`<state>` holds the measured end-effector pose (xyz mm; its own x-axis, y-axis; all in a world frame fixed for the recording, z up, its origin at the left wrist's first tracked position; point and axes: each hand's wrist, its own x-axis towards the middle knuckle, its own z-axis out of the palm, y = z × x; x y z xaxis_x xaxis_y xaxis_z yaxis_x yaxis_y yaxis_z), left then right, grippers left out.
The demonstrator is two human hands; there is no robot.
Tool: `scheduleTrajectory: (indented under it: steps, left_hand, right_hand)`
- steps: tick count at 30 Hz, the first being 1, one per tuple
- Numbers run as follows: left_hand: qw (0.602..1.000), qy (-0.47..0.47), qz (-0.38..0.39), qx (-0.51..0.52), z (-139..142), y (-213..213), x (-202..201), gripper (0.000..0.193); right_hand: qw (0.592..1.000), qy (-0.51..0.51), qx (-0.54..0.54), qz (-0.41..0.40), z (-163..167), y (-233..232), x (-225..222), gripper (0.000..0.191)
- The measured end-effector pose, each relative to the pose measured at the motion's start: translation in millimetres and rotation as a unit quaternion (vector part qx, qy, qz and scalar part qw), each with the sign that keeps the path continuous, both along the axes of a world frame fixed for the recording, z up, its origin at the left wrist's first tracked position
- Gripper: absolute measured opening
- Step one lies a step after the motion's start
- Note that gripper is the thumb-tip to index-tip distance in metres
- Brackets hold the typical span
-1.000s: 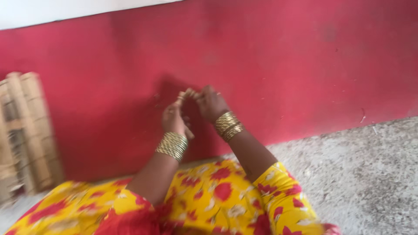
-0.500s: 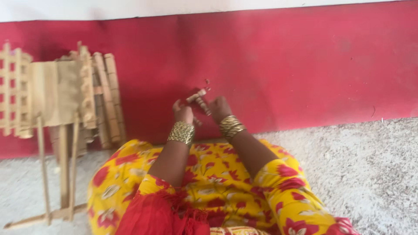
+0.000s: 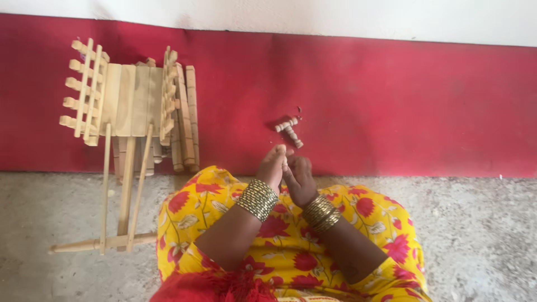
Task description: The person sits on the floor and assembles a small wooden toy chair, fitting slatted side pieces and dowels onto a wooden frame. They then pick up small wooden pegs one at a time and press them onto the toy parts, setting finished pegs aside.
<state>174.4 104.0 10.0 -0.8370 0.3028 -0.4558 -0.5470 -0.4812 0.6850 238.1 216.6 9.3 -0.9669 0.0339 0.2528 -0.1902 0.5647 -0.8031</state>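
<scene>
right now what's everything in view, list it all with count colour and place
wooden frame: one, pale wood, upper left against the red wall, long legs reaching onto the floor
small wooden pieces: two or three, pale, lying at the foot of the wall just beyond the hands
wall: red band with white above
floor: grey, rough
dress: yellow with red flowers, over the lap
bangles: a gold stack on each wrist
left hand: pressed against the right, fingers together
right hand: beside it, touching
</scene>
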Motion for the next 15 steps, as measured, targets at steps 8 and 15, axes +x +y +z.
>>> scheduleTrajectory:
  steps: [8,15]
  left_hand:
    - [1.0,-0.019,-0.013,-0.018,3.9,14.7,-39.0,0.019]
    - [0.993,-0.069,-0.031,-0.095,24.8,15.8,-41.2,0.021]
  right_hand:
    - [0.943,-0.139,-0.295,-0.069,-29.4,20.5,-46.2,0.017]
    - [0.981,-0.072,-0.158,-0.085,3.9,32.6,-68.7,0.017]
